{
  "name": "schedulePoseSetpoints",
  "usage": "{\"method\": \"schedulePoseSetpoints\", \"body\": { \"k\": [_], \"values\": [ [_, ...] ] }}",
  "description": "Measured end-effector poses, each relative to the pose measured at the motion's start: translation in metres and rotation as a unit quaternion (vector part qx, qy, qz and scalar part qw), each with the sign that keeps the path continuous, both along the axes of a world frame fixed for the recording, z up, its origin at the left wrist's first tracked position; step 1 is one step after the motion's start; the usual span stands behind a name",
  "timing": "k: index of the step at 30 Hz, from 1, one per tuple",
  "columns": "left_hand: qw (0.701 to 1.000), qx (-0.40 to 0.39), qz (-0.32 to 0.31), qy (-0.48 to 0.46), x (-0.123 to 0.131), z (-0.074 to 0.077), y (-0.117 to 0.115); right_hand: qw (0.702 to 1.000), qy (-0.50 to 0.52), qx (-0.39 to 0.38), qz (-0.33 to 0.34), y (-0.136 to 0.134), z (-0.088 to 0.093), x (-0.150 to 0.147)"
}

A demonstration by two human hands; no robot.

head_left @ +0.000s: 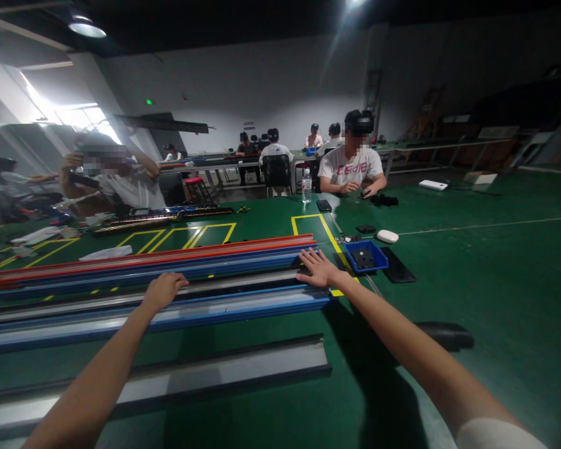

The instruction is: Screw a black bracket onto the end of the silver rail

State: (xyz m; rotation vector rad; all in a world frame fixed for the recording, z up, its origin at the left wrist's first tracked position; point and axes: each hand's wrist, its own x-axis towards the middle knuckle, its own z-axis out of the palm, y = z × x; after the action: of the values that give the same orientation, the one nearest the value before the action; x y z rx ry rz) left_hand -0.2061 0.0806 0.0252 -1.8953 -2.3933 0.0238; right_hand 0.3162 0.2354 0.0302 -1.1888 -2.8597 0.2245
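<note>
In the head view, the left hand point(166, 291) is resting, fingers partly curled, on a long black-and-silver channel strip point(243, 280); whether it is grasping the edge, I cannot tell. The right hand point(320, 269) is spreading its fingers, gripping nothing, over that strip's right end. The strip is lying across the green, smooth worktop point(495, 268), between a farther blue channel strip point(243, 267) and a nearer blue channel strip point(262, 305).

The step in hand seems to be steadying or lining up the strip; shifting such a length would be calling for both hands working together.

The strips are looking straight, stiff and slick, with raised edges flanking pale, shiny troughs. A straight orange-red strip point(243, 246) is lying beyond; a dark-edged grey channel point(262, 363) is lying nearest.
</note>
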Motion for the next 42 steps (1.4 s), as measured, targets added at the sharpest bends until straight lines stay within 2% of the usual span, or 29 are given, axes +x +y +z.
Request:
{"method": "schedulePoseSetpoints", "body": {
  "k": [7, 22, 34, 42],
  "values": [
    [1.000, -0.002, 0.007, 0.012, 0.003, 0.002, 0.000, 1.000, -0.004, -0.014, 0.002, 0.006, -0.002, -0.003],
    [1.000, 0.013, 0.002, 0.016, -0.003, -0.005, 0.006, 1.000, -0.012, -0.005, 0.001, 0.014, -0.009, -0.005],
    [0.995, 0.092, -0.016, 0.025, -0.012, -0.019, 0.012, 1.000, 0.003, 0.018, 0.014, 0.020, -0.016, -0.005],
    [0.994, 0.092, -0.055, 0.002, -0.021, -0.026, 0.023, 1.000, 0.005, 0.020, 0.014, 0.026, -0.017, -0.008]
  ]
}}
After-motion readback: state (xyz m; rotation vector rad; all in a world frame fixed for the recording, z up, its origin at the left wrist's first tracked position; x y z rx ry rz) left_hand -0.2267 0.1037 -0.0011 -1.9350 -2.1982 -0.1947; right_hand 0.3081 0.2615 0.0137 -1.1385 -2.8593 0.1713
